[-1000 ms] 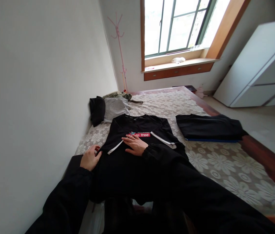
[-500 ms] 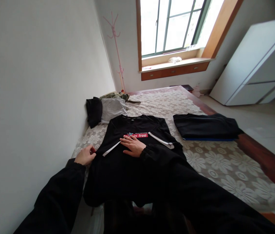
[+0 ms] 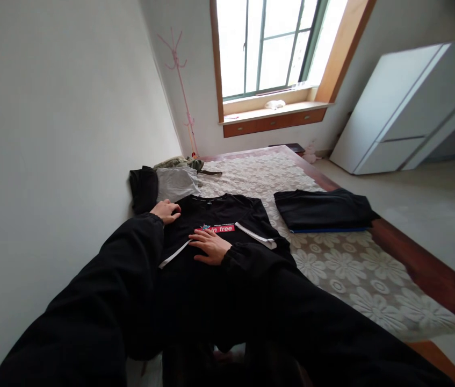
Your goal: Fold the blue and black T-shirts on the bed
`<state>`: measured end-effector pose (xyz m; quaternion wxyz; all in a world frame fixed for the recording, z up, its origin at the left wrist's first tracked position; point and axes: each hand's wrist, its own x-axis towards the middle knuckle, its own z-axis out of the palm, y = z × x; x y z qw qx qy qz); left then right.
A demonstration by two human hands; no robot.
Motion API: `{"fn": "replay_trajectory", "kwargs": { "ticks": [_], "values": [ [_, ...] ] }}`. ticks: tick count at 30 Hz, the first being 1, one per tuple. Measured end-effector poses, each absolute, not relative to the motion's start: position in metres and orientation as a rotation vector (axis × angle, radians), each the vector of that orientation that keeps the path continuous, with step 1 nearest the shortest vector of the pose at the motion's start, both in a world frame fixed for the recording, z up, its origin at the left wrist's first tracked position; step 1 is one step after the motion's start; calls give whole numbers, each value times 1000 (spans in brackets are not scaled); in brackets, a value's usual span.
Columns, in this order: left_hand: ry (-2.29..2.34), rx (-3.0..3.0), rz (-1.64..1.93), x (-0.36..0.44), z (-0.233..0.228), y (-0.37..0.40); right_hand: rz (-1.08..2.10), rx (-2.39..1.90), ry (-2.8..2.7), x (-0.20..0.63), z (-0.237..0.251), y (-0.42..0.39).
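A black T-shirt (image 3: pixel 247 212) lies spread on the bed, its neckline toward the window. White-trimmed sleeves are folded in over its front, beside a red printed label. My right hand (image 3: pixel 210 246) rests flat on the chest, fingers stretched out and partly covering the label and the end of the left white trim. At the shirt's upper left edge, near the shoulder, is my left hand (image 3: pixel 165 211), its fingers bent loosely over the cloth and the thumb apart from them. My dark sleeves hide much of the shirt's lower part.
A folded black garment (image 3: pixel 324 209) with a blue edge beneath lies to the right on the patterned bedspread (image 3: pixel 340 269). Grey and black clothes (image 3: pixel 177 181) are heaped by the left wall. Beyond stand a pink coat rack (image 3: pixel 181 80), a window and a white cabinet (image 3: pixel 392 107).
My left hand has moved from the shirt's left side up to its shoulder area. My right hand stays on the chest. The view has shifted slightly to the right.
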<state>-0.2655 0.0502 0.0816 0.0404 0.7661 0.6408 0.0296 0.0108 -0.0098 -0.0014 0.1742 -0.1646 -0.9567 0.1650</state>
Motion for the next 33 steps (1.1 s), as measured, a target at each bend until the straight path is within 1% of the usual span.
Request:
{"fn": "replay_trajectory", "kwargs": {
  "ticks": [4, 8, 14, 24, 33],
  "values": [
    [1964, 2371, -77, -284, 80, 68, 458, -471, -2727, 11, -2, -11],
    [1954, 2404, -140, -298, 72, 70, 421, -465, -2742, 11, 1, -13],
    [2081, 2402, -74, -309, 59, 64, 398, -479, -2769, 11, 2, -14],
    [2306, 2359, 3, -316, 53, 44, 458, -496, -2768, 11, 1, -13],
    [2416, 2227, 137, -304, 61, 43, 459, -507, -2772, 10, 1, -13]
  ]
}}
